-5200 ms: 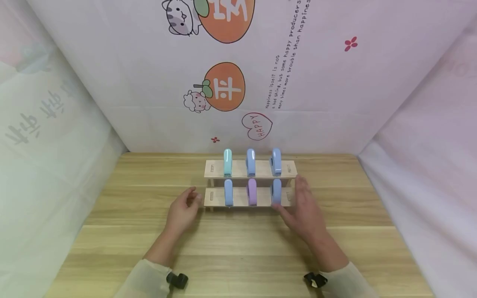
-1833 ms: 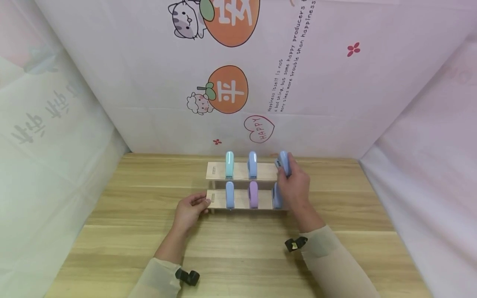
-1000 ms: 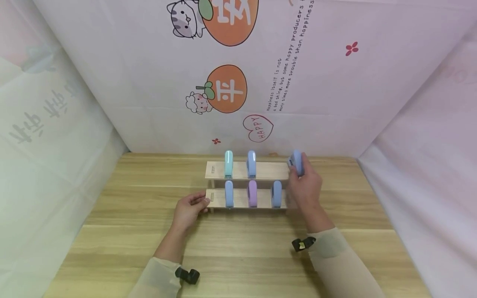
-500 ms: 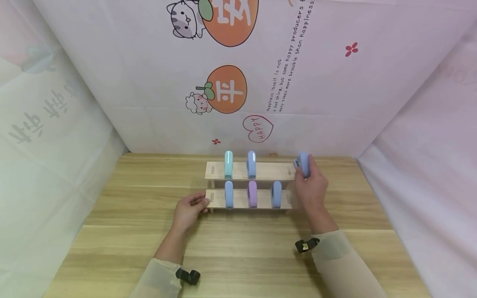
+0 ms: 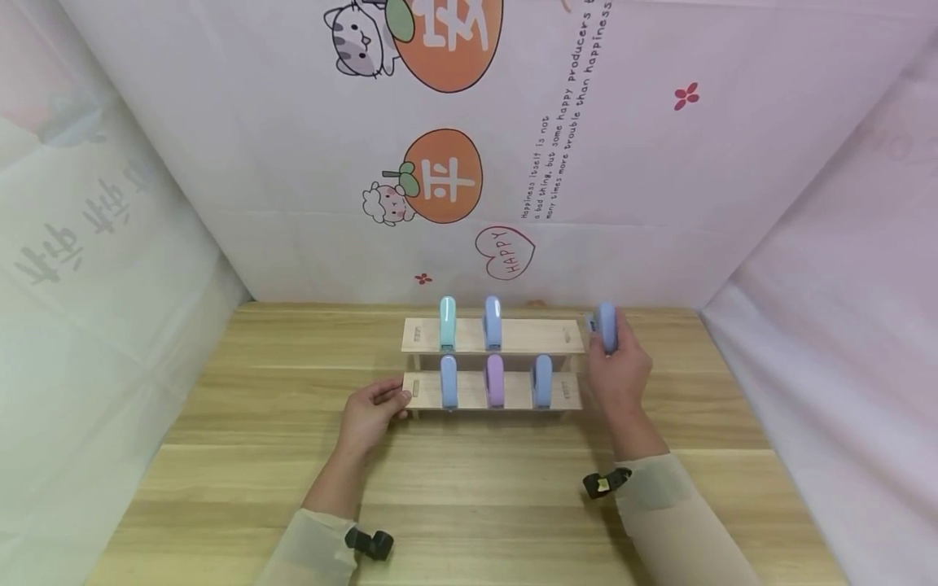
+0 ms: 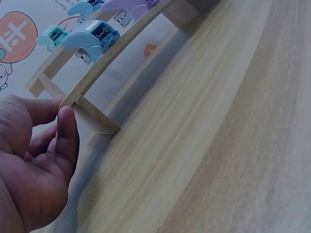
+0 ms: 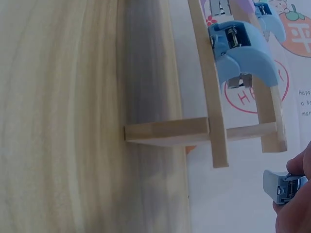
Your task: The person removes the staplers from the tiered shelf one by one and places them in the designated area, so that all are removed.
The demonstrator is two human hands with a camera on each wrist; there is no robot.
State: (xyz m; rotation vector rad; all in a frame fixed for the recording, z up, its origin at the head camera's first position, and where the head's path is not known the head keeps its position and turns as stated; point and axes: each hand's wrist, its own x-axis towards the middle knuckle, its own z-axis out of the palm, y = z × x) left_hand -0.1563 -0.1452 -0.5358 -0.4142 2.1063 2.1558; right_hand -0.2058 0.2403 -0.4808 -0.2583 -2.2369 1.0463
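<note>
My right hand [image 5: 623, 374] holds a small blue stapler [image 5: 606, 325] just off the right end of the upper shelf board [image 5: 535, 335]. In the right wrist view, the held stapler [image 7: 278, 187] shows its spring, with thumb and fingers around it. My left hand [image 5: 370, 419] pinches the left end of the lower shelf board [image 5: 472, 392] of a wooden rack. On the upper board stand a mint stapler [image 5: 448, 323] and a blue stapler [image 5: 493, 323]. The lower board bears a blue stapler [image 5: 449, 382], a purple stapler [image 5: 495, 381] and another blue stapler [image 5: 542, 381].
The rack stands near the back of a wood-grain table [image 5: 476, 505]. A white printed cloth [image 5: 623, 203] rises behind it, with further white cloth [image 5: 843, 268] along both sides. A dark wrist camera [image 5: 370, 544] sits at each sleeve.
My right hand has taken the blue stapler from the right end of the upper board and moved it rightward past the board. My left hand has taken hold of the lower board's end.
</note>
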